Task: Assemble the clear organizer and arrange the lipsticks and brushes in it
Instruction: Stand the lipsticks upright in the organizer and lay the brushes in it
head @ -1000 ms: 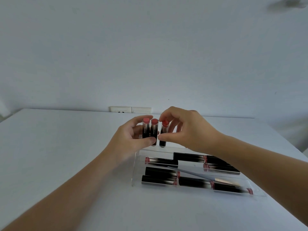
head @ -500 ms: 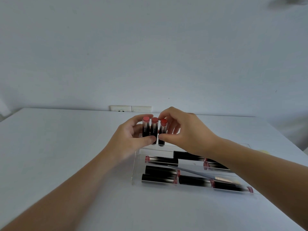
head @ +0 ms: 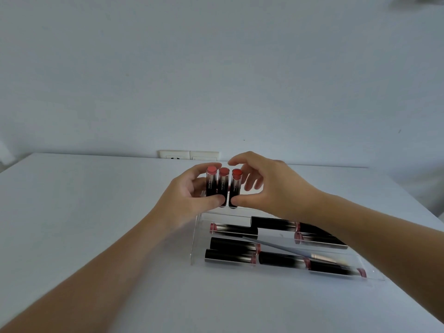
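Step in hand: standing three lipsticks (head: 223, 187) upright at the organizer's (head: 195, 239) far edge, mid-bench. Left hand (head: 189, 200) grips two; right hand (head: 266, 188) pinches the third. Next: seat them level, then let go. Since half a second ago, the right fingers have spread wider.

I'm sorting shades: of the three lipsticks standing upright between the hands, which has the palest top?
The leftmost standing lipstick, against the left hand: its cap end is pale pink, while the middle one and the right one are redder.
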A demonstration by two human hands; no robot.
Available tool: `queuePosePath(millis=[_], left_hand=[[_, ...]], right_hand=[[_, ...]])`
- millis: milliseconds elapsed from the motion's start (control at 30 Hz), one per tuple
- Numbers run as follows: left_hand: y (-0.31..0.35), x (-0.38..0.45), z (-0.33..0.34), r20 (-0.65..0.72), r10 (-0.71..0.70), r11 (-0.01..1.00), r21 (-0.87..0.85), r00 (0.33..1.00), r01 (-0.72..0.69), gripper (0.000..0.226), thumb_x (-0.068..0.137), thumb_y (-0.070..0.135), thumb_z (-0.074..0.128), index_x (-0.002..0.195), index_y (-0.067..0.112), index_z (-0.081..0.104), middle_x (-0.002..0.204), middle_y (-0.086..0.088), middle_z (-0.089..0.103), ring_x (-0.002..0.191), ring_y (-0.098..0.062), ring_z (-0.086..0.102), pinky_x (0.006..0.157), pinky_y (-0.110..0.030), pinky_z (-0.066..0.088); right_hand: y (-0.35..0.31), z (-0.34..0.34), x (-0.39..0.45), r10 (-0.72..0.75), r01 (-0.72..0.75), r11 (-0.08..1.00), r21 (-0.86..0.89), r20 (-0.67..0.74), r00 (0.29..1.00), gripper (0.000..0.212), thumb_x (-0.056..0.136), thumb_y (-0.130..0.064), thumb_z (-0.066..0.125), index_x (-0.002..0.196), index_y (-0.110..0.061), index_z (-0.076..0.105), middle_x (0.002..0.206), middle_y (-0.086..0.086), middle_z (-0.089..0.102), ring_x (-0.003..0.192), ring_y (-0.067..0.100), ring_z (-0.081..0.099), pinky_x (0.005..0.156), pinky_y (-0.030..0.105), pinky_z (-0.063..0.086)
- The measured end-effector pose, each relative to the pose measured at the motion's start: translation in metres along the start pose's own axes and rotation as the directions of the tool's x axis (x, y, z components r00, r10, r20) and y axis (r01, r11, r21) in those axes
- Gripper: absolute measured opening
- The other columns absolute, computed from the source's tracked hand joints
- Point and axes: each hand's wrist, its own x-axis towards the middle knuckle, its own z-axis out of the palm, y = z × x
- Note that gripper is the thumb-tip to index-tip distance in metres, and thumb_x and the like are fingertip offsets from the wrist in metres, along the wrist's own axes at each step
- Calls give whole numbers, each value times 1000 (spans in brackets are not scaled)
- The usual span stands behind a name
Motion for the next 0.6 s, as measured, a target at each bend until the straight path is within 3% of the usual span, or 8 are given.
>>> queuePosePath(millis=[67, 200, 267, 433, 600], left_hand=[[0, 0, 0, 6, -5, 1000, -3, 1000, 5, 57, 76, 10, 80, 123, 39, 65, 110, -1, 78, 97, -18, 75, 82, -22, 56], [-1, -1, 0, 14, -11, 1000, -17, 1000, 11, 55, 73, 15, 82, 118, 44, 67, 109, 0, 77, 97, -17, 74, 83, -23, 57], [0, -1, 1, 32, -20, 1000, 4, 999, 19, 54, 71, 24, 82, 117, 47, 66, 108, 2, 77, 96, -15, 74, 82, -22, 56], [-3, 0, -1, 50, -40, 999, 22, 998, 39, 52, 76, 21, 81, 122, 38, 66, 106, 0, 78, 95, -15, 74, 81, -20, 55], [-2, -1, -1, 60, -43, 998, 36, 997, 41, 48, 80, 17, 80, 122, 37, 66, 108, -1, 77, 100, -18, 74, 83, -21, 55]], right_hand=[[2, -17, 0, 18, -14, 999, -49, 68, 998, 50, 79, -43, 78, 123, -38, 55, 98, -16, 64, 89, 0, 61, 75, 16, 51], [8, -57, 1, 67, -29, 989, -142, 272, 960, 14, 88, -29, 72, 98, -37, 67, 95, -22, 66, 90, -6, 63, 74, 11, 48], [12, -68, 0, 96, -17, 979, -204, 381, 920, 9, 89, -32, 70, 92, -40, 70, 100, -22, 65, 95, -5, 62, 82, 17, 47], [14, -71, -2, 158, 48, 943, -331, 567, 808, 17, 94, -37, 65, 104, -49, 70, 105, -24, 59, 98, -4, 57, 84, 22, 43], [10, -67, 1, 196, 132, 885, -447, 615, 764, 30, 96, -40, 62, 123, -55, 59, 99, -28, 52, 92, -9, 51, 76, 14, 37]])
